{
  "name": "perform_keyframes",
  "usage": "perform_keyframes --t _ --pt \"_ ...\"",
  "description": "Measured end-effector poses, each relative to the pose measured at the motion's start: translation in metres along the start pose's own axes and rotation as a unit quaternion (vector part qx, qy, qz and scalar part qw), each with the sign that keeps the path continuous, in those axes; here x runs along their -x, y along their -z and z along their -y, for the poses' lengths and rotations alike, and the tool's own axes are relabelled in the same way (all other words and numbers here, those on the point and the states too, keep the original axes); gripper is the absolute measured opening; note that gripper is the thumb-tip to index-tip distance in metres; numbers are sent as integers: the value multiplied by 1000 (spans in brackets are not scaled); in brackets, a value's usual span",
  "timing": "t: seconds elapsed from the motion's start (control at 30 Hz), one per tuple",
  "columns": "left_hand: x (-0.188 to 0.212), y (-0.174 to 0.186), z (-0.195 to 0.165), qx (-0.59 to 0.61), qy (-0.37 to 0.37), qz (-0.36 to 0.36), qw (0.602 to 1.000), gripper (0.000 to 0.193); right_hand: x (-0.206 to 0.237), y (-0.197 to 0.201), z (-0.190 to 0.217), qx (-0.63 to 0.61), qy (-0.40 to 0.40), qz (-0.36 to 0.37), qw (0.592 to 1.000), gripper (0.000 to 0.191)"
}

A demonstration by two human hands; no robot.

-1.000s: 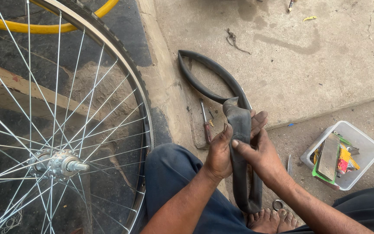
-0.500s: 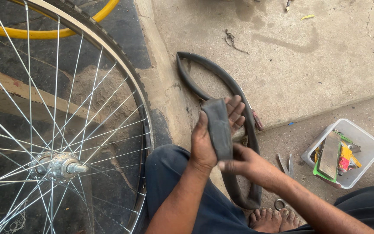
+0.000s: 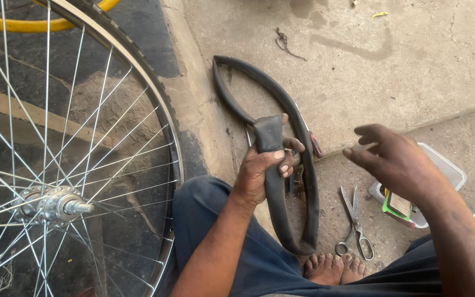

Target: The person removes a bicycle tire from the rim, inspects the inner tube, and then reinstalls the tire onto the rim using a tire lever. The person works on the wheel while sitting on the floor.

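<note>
Gripping folded black rubber inner tube [image 3: 273, 165] with our left hand [image 3: 259, 173]; right hand [image 3: 394, 159] just released it, fingers loose, hovering above steel scissors [image 3: 354, 225].

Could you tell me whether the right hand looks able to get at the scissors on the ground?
Probably yes: the right hand is empty and hangs open just above the scissors, with nothing lying between them.

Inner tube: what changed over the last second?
The right hand let go of the black inner tube and moved right, now open above the plastic box. The left hand alone keeps the folded tube pinched. Wheel and scissors unchanged.
</note>
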State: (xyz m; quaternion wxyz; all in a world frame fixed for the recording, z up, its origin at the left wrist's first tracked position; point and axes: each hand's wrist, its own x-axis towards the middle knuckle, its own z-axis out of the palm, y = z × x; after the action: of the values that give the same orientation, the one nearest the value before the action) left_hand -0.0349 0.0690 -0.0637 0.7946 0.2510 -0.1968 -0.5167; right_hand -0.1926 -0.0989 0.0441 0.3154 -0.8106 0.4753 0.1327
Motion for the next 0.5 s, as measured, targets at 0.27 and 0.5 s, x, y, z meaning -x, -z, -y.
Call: perform_keyframes --t 0.27,0.5 --pt "0 8 6 -8 15 -25 1000 79 -2 -11 1 162 -9 40 986 67" --pt "2 15 9 51 -24 -19 998 74 -3 -16 -2 184 0 26 982 68"
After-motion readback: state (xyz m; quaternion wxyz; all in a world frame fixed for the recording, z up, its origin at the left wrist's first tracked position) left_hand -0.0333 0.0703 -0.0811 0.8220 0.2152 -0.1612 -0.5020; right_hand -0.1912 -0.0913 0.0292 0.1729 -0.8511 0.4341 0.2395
